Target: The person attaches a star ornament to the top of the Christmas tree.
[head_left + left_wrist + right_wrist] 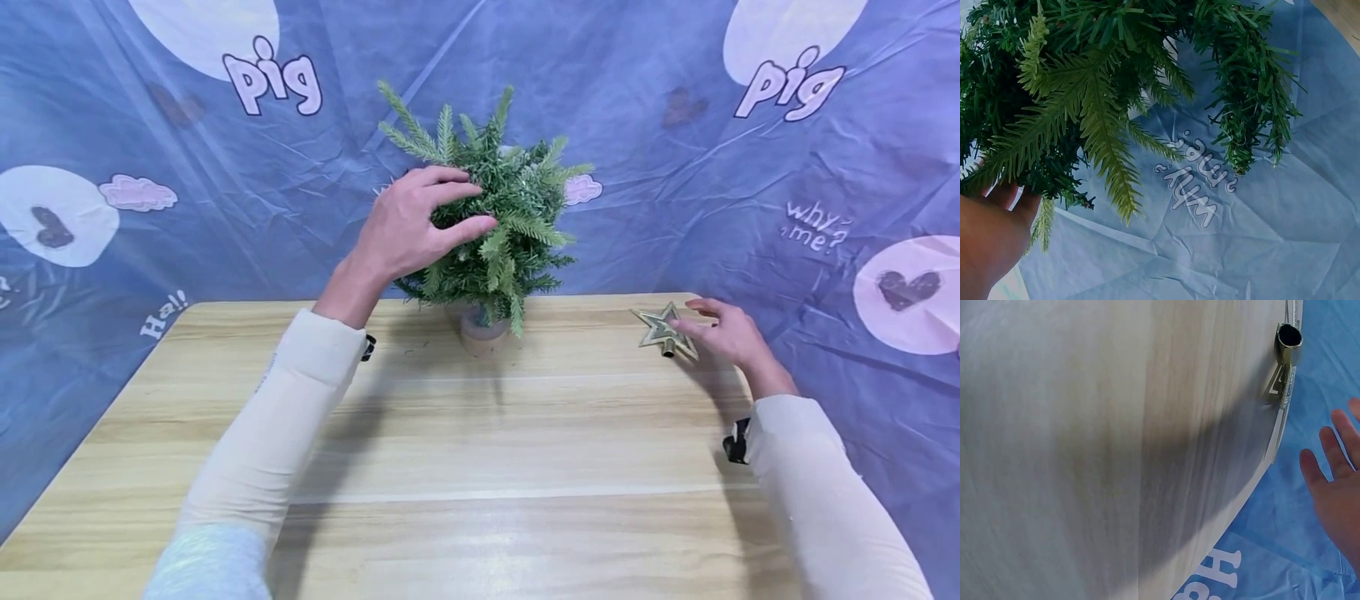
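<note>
A small artificial Christmas tree (525, 192) stands near the back of the table in a pale round base (482, 332). My left hand (417, 212) is at its left side, fingers spread and loosely bent in front of the branches. In the left wrist view, the fingertips of that hand (997, 231) go behind green sprigs (1107, 137); whether they touch them I cannot tell. At the back right lies a gold star tree topper (666, 332) with a short socket (1289, 336). Over its right side hovers my right hand (723, 333), fingers extended, holding nothing.
The wooden table (480, 450) reaches back to a blue printed cloth (645, 150) hanging behind and at both sides. Small dark bits lie by the tree's base. The table's right back corner is close to the star.
</note>
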{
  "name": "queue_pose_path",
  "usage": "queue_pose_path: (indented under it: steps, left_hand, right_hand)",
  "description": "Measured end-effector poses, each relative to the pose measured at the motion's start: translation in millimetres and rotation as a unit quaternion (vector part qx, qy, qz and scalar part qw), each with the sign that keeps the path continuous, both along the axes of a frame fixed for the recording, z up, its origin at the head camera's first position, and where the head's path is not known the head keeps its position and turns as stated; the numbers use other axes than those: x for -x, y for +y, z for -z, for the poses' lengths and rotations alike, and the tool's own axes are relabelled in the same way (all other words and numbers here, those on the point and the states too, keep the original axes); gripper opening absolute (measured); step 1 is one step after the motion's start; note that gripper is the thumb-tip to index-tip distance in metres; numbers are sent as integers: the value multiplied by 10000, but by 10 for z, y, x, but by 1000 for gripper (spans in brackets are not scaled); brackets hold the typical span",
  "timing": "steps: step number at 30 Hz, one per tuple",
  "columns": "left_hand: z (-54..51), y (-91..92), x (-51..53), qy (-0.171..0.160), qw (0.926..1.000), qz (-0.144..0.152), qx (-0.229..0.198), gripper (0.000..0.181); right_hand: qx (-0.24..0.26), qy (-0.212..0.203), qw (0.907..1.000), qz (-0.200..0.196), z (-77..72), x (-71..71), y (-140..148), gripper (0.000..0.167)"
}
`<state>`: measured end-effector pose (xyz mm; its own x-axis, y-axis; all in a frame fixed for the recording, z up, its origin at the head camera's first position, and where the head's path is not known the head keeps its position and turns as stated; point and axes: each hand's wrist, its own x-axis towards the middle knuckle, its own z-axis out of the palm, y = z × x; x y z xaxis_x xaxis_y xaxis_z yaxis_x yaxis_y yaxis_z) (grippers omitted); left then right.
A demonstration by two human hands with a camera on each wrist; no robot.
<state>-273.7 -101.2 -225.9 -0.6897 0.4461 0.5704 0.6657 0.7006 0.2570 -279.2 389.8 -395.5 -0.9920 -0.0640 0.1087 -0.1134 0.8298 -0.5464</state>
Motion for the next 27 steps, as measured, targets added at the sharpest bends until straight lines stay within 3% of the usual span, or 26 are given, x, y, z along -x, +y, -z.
queue_pose_path:
  steps: [7,17,27]
  left_hand:
    - [-12,-2,-1,-45,9998,-72,178,60]
    - [-1,-2,-1,138,9996,-80,227,61]
    - [20,-17,-25,250,9990,-116,354,61]
  right_hand:
    - [-158,-297,9994,-48,64,21,41,70]
    - [-138,-397,9991,-98,134,11,135,72]
    - [-138,-790,9967,-92,182,-8,230,80]
